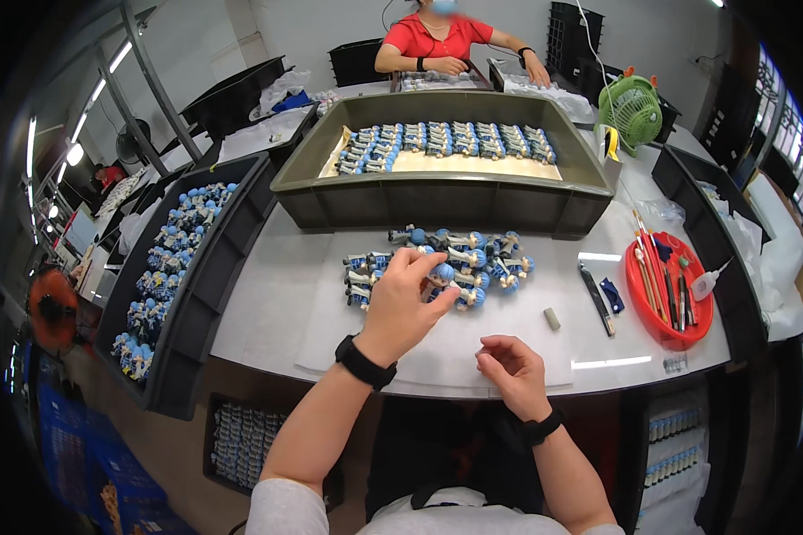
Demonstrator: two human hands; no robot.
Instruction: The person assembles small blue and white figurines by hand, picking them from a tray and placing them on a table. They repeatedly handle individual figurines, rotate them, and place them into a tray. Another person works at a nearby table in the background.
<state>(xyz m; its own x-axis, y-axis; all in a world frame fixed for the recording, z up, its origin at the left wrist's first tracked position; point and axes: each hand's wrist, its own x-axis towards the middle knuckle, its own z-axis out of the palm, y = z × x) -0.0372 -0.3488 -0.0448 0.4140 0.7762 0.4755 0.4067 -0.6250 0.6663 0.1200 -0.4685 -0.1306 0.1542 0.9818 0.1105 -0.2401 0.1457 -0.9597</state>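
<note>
My left hand reaches over a group of small blue-haired figurines lying on the white table. Its thumb and fingers close around the head of one figurine, whose face points up; its body is mostly hidden by the hand and the others. Closer to the table's front edge, my right hand is held with thumb and fingertips pinched together. Whether something tiny sits in that pinch is too small to tell. Both wrists wear black bands.
Beyond the group stands a large grey-green bin with rows of figurines. A dark bin of figurines is at left. On the right are a red tray of brushes, a pen-like tool, a small grey block and a green fan. Another person sits opposite.
</note>
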